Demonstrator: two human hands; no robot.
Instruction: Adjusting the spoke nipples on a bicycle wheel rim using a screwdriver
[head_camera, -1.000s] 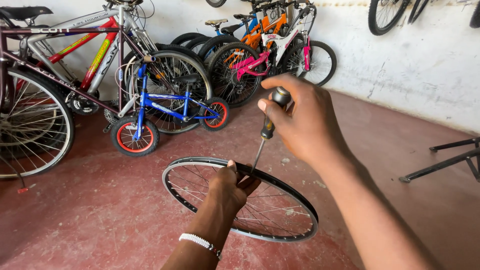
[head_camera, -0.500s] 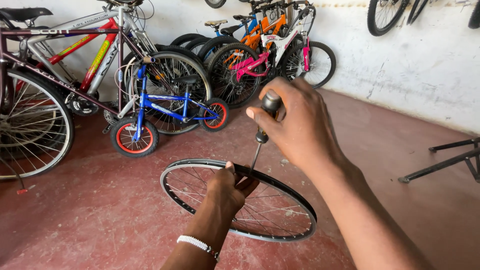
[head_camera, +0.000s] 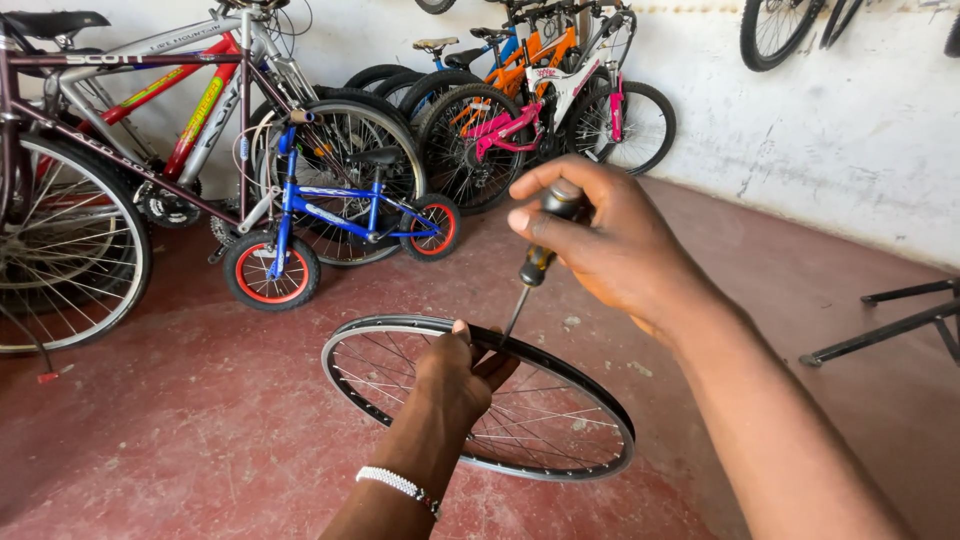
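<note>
A bare spoked bicycle wheel rim (head_camera: 590, 410) is held almost flat above the red floor. My left hand (head_camera: 460, 375), with a white bead bracelet on the wrist, grips the rim's far edge. My right hand (head_camera: 610, 240) is closed around the black and orange handle of a screwdriver (head_camera: 540, 262). The screwdriver's thin shaft points down, and its tip meets the rim right beside my left fingers.
A small blue child's bicycle (head_camera: 330, 225) with red-rimmed wheels stands behind the rim. Several larger bicycles (head_camera: 150, 130) lean along the white wall (head_camera: 820, 120), among them an orange and pink one (head_camera: 540, 95). A black metal stand (head_camera: 890, 320) lies on the floor at right. Wheels hang on the wall.
The rim and both hands have shifted slightly; my right hand has turned a little on the screwdriver handle, whose tip stays at the rim.
</note>
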